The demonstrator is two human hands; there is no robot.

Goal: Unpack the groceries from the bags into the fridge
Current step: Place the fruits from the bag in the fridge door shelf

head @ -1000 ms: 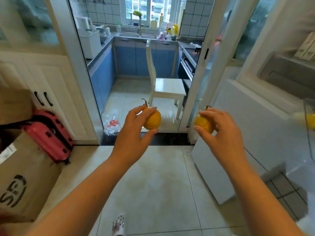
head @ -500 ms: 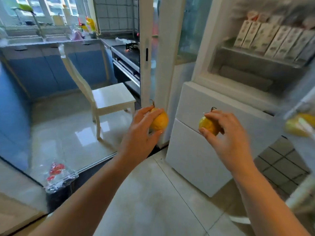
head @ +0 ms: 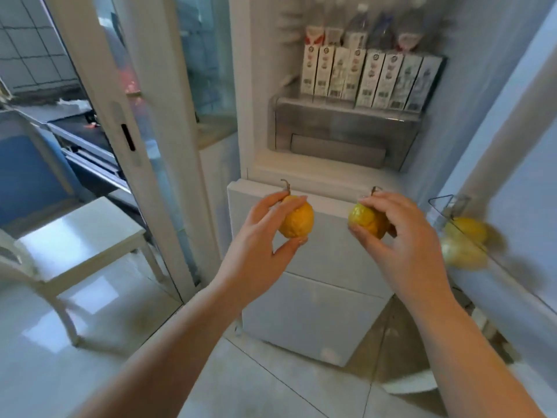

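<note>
White chair (head: 81, 236): far left of my view, on the pale tiled floor (head: 271, 393), beside the sliding door (head: 132, 140).
Left hand (head: 259, 245): I hold it up before the fridge (head: 316, 297); thumb and fingers are curled round the orange fruit (head: 297, 220), stem up.
Right hand (head: 401, 239): level with the left, well apart from it; fingertips pinch the yellow fruit (head: 363, 217), stem up too.
Fridge: upper part open, lower drawer fronts closed behind my hands.
Cartons (head: 370, 79): upright in a row on the shelf, bottles (head: 358, 28) behind, blurred.
Door bin (head: 452, 212): far right, with more yellow fruit (head: 465, 239) in it, too blurred to count.
</note>
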